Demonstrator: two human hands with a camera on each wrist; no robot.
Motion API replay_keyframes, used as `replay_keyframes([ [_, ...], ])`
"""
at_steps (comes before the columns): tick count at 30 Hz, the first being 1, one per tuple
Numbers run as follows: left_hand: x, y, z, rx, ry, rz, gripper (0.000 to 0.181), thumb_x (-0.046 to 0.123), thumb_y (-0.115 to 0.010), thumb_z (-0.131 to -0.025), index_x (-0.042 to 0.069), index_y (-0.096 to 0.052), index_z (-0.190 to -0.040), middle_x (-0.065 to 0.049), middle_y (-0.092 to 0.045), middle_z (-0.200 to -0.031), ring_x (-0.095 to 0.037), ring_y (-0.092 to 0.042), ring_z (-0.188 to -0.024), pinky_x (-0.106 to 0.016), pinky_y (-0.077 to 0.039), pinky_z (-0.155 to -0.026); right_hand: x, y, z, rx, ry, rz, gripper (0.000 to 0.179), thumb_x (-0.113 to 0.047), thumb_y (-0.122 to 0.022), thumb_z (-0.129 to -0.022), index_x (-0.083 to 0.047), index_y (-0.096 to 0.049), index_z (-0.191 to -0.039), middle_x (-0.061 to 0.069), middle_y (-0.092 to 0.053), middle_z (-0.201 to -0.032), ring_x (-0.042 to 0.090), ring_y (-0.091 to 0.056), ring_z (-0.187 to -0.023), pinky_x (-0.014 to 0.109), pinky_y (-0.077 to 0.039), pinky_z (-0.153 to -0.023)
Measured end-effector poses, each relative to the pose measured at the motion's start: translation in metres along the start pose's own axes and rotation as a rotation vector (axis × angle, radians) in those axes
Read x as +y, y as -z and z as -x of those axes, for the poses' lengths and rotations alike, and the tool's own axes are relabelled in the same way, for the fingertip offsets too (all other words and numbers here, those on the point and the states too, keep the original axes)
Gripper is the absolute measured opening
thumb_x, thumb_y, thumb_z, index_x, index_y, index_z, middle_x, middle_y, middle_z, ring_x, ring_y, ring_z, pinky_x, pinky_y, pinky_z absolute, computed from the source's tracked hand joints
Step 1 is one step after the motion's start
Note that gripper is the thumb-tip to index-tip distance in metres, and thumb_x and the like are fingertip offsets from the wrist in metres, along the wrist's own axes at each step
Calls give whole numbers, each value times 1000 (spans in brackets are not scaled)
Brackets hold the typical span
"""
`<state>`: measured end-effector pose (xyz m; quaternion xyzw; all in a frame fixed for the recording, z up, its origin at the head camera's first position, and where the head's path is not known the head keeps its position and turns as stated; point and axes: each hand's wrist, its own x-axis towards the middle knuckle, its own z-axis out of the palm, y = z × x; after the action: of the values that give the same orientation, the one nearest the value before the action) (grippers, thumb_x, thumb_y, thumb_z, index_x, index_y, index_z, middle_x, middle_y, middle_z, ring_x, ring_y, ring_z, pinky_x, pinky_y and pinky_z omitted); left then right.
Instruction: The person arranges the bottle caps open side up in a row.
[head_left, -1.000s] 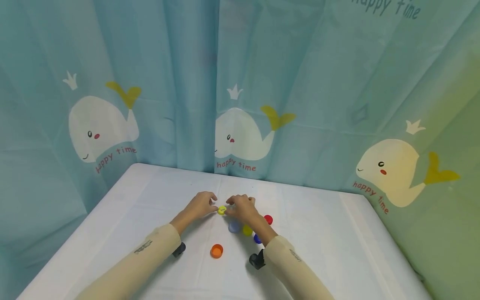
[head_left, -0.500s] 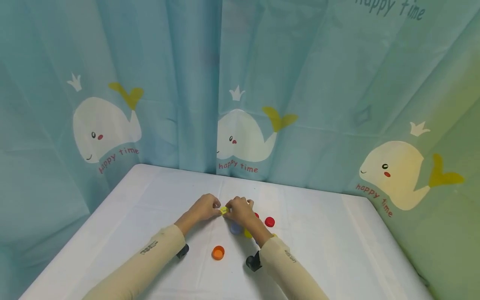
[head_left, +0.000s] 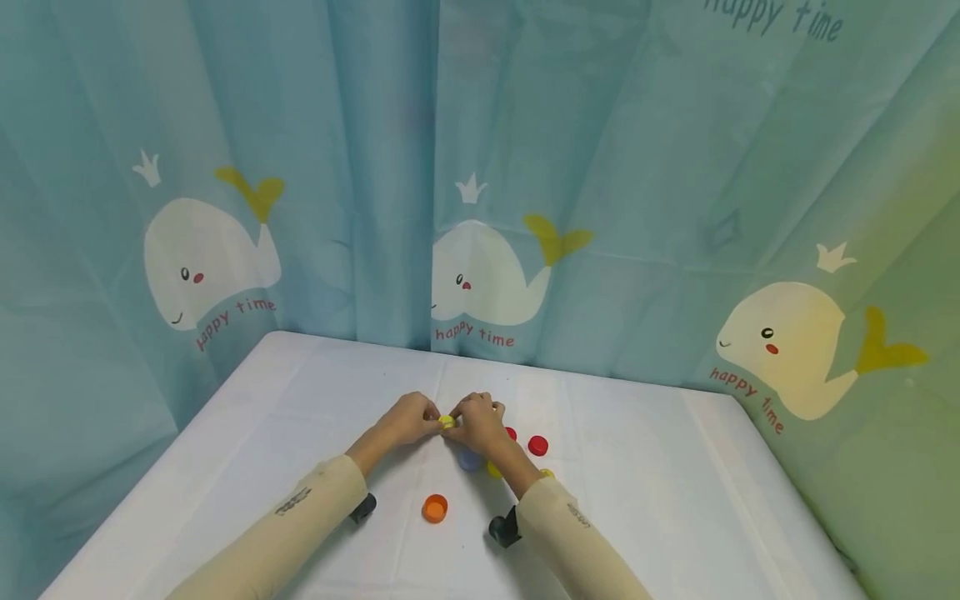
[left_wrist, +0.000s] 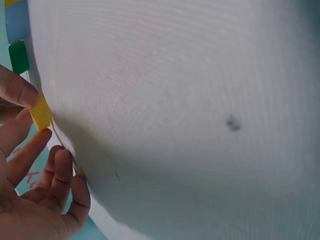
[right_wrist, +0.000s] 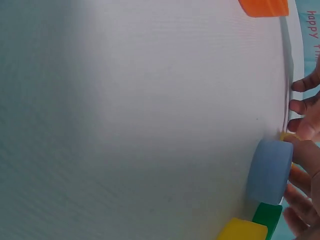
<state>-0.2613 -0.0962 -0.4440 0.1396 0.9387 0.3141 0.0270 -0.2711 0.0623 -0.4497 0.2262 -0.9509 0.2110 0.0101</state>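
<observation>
In the head view a yellow bottle cap lies between my two hands near the middle of the table. My left hand pinches it from the left with thumb and forefinger. From the other side my right hand grips its right edge. The left wrist view shows the yellow cap on edge between fingertips. A light blue cap, another yellow cap and a red cap lie beside or partly under the right forearm. Fingers hide part of the held cap.
An orange cap sits hollow side up, nearer the body. A second red cap is right of the right forearm. A green cap shows behind the blue one. A whale-printed curtain hangs behind the white table.
My fingers have drawn in closer around the yellow cap, and its top has tilted. The right forearm has shifted slightly left, uncovering a red cap beside it.
</observation>
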Motion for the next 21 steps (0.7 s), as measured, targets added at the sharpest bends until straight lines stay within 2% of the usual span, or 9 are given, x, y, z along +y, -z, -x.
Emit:
replay_keyframes([
  [4,1,1,3,15,15,0,15,15,-69,-86,0,-71,-89,-1,-60,-74,-13,-49,-68,-29,-43,-62,-2,1,3,51,31,-8,24,-25,-79,-77,-7,-74,-91,12,-58,-114,31,-42,-110,53,-31,-87],
  [9,2,2,4,65,37,35,19,18,-66,-89,0,-72,-87,-2,-63,-75,-12,-49,-64,-27,-42,-57,-5,3,4,84,96,-24,22,-23,-78,-78,-7,-73,-93,11,-56,-117,30,-40,-114,51,-31,-89],
  [12,3,5,4,64,73,134,19,17,-66,-89,-1,-72,-89,-4,-64,-73,-12,-52,-61,-26,-44,-55,-6,3,6,112,118,-24,22,-22,-77,-78,-7,-72,-94,11,-56,-118,31,-39,-115,49,-33,-88],
  [16,6,8,5,40,159,315,20,15,-66,-88,-4,-71,-91,-6,-63,-65,-14,-57,-55,-25,-47,-52,-5,4,9,174,124,-27,23,-20,-74,-80,-6,-72,-97,13,-55,-120,33,-41,-114,50,-38,-86],
  [19,9,10,6,37,187,432,22,13,-66,-89,-8,-69,-94,-10,-64,-64,-16,-60,-55,-28,-51,-55,-4,5,11,189,113,-93,23,-20,-73,-82,-6,-70,-101,13,-57,-117,32,-46,-111,48,-40,-90],
  [21,12,10,7,43,188,503,23,10,-65,-89,-11,-66,-99,-12,-65,-67,-17,-62,-56,-30,-53,-57,-3,8,14,177,106,-185,24,-18,-72,-84,-4,-68,-104,11,-60,-111,29,-53,-106,42,-44,-90],
])
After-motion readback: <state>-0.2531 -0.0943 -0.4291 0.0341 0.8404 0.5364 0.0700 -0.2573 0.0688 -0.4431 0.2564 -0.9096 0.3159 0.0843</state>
